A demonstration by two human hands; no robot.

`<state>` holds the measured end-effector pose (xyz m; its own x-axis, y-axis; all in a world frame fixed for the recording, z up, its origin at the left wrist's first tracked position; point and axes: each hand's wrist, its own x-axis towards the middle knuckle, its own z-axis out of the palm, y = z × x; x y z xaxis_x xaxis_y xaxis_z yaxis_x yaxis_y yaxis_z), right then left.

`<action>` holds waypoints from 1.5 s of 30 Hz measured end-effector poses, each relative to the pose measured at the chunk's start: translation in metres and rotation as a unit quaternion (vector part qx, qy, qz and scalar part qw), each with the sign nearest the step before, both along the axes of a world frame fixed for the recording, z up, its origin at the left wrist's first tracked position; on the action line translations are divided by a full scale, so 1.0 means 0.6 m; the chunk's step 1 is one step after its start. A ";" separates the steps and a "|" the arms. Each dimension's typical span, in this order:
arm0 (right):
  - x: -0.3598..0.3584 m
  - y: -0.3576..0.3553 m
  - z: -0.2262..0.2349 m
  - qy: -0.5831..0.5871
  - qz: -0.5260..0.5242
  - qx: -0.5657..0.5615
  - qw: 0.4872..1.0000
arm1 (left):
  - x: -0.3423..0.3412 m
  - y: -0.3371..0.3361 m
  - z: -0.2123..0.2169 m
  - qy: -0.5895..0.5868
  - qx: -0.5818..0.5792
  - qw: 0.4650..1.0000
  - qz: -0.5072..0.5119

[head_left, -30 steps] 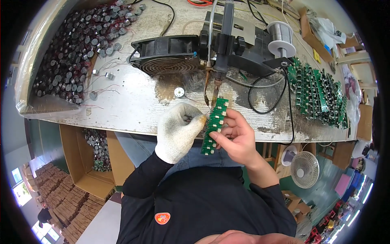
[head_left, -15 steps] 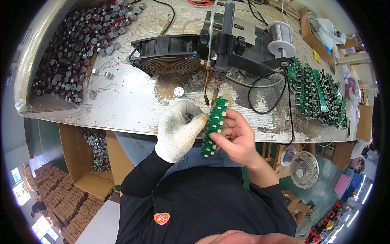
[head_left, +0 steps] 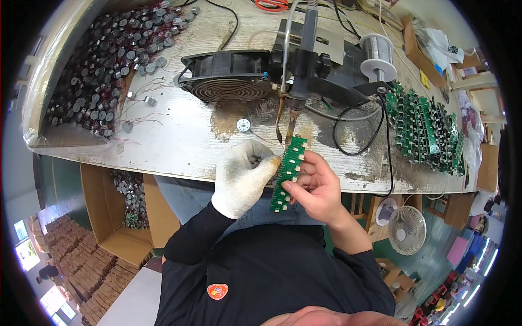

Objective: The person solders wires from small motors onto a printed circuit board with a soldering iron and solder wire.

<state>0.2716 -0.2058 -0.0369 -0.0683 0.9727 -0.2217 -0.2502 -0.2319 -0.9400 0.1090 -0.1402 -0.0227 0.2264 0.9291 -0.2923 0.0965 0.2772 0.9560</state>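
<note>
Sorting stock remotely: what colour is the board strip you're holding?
Green circuit board strip; head view shows it.

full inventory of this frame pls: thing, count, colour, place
circuit board strip: one, green, held at the bench's near edge
soldering iron: one, dark, fixed, tip just above the strip
fan: one, black, bench centre
solder spool: one, silver, right of iron
board stack: many, green, bench right
small round parts: many, dark grey, bench left
cardboard box: one, brown, under bench
floor fan: one, white, lower right
left hand: white glove, at strip's left edge
right hand: bare, gripping strip
</note>
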 end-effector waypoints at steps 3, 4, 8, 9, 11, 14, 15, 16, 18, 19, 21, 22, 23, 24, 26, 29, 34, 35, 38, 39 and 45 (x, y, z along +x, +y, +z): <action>-0.005 -0.001 -0.002 -0.001 -0.015 -0.003 1.000 | -0.007 0.002 0.006 -0.004 -0.002 1.000 -0.011; -0.001 -0.004 -0.002 -0.012 -0.017 -0.006 1.000 | -0.011 0.002 0.004 0.011 0.051 0.998 -0.046; 0.008 -0.006 -0.004 0.010 -0.037 -0.017 0.999 | -0.060 0.023 0.014 0.135 0.135 0.981 0.022; 0.008 -0.006 -0.003 0.021 -0.040 -0.020 0.999 | -0.088 0.036 0.002 0.198 0.213 0.954 0.068; 0.007 -0.002 -0.001 0.032 -0.038 -0.017 0.999 | -0.146 0.070 -0.027 0.204 0.283 0.921 0.173; 0.010 0.001 -0.002 0.042 -0.024 -0.007 0.999 | -0.207 0.130 -0.003 0.360 0.335 0.848 0.195; 0.010 0.001 -0.005 0.041 -0.026 -0.003 0.999 | -0.216 0.138 0.004 0.414 0.297 0.837 0.199; 0.010 0.000 -0.008 0.039 -0.028 0.000 0.999 | -0.223 0.143 0.012 0.465 0.256 0.823 0.202; 0.006 0.001 -0.008 0.042 -0.030 0.005 0.999 | -0.233 0.155 0.018 0.495 0.281 0.793 0.216; 0.005 0.002 -0.008 0.045 -0.033 0.004 0.998 | -0.240 0.162 0.011 0.479 0.289 0.789 0.254; 0.003 0.003 -0.008 0.040 -0.038 0.007 0.998 | -0.246 0.180 -0.006 0.386 0.247 0.834 0.306; 0.002 0.004 -0.007 0.039 -0.031 0.007 0.999 | -0.252 0.192 -0.023 0.384 0.249 0.834 0.309; 0.002 0.004 -0.006 0.037 -0.026 0.006 0.999 | -0.253 0.202 -0.032 0.292 0.280 0.856 0.323; 0.002 0.005 -0.003 0.035 -0.026 0.008 0.999 | -0.255 0.208 -0.040 0.197 0.308 0.869 0.333; 0.003 0.006 0.000 0.038 -0.017 0.009 0.999 | -0.255 0.208 -0.038 0.168 0.265 0.890 0.331; 0.002 0.007 0.000 0.044 -0.024 0.007 0.999 | -0.229 0.203 -0.003 0.188 0.263 0.893 0.314; 0.004 0.007 -0.001 0.042 -0.022 0.007 0.999 | -0.236 0.219 -0.012 0.261 0.297 0.890 0.227; 0.004 0.008 -0.001 0.044 -0.020 0.006 0.999 | -0.233 0.219 -0.002 0.316 0.263 0.889 0.200; 0.004 0.008 -0.005 0.050 -0.021 0.010 0.998 | -0.245 0.237 -0.019 0.370 0.386 0.830 0.161; 0.004 0.008 -0.006 0.051 -0.020 0.012 0.998 | -0.244 0.240 -0.016 0.370 0.388 0.828 0.162; 0.002 0.003 -0.005 0.050 -0.032 0.015 0.998 | -0.221 0.239 0.013 0.368 0.331 0.869 0.023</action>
<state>0.2730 -0.2038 -0.0401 -0.0267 0.9817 -0.1885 -0.3563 -0.1855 -0.9158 -0.0238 0.0033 -0.0149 0.1625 0.9521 0.2592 0.7519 -0.2896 0.5923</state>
